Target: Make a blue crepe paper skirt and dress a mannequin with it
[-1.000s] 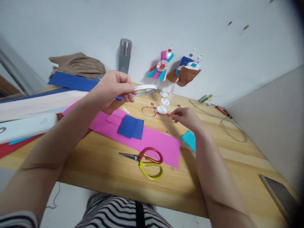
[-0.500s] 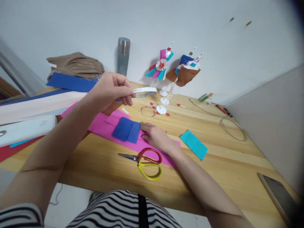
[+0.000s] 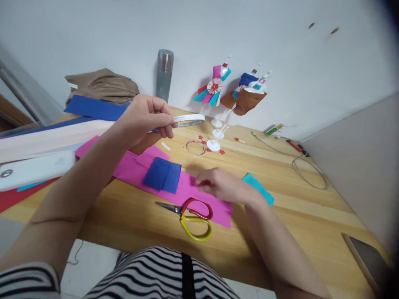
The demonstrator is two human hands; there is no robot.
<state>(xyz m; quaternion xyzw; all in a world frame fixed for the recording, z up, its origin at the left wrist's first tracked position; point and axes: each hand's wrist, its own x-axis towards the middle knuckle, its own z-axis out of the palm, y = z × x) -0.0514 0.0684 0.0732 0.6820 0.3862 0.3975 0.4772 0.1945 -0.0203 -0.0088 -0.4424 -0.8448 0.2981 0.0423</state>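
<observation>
My left hand [image 3: 152, 116] is raised over the table, pinching a thin roll of white tape [image 3: 190, 118] between thumb and fingers. Over the right part of a long pink crepe paper strip [image 3: 187, 187] is my right hand [image 3: 218, 185], its fingers curled in with the tips close together. Whatever may be between those fingertips is too small to make out. Folded blue paper [image 3: 162, 174] lies on the pink strip, left of my right hand. Scissors [image 3: 183, 214] with one red and one yellow handle rest at the strip's front edge, blades pointing left.
A teal paper piece [image 3: 260, 189] lies right of my right hand, partly behind it. At the back stand a thermos [image 3: 164, 77] and paper-decorated goblets [image 3: 215, 87]. Colored sheets and a white case [image 3: 37, 168] lie left; a phone [image 3: 368, 259] and cable [image 3: 311, 180] lie right.
My right hand has moved right and lifted away from the blue paper's edge, its fingers curling inward. The blue paper has shifted slightly left. My left hand still holds the tape in much the same place.
</observation>
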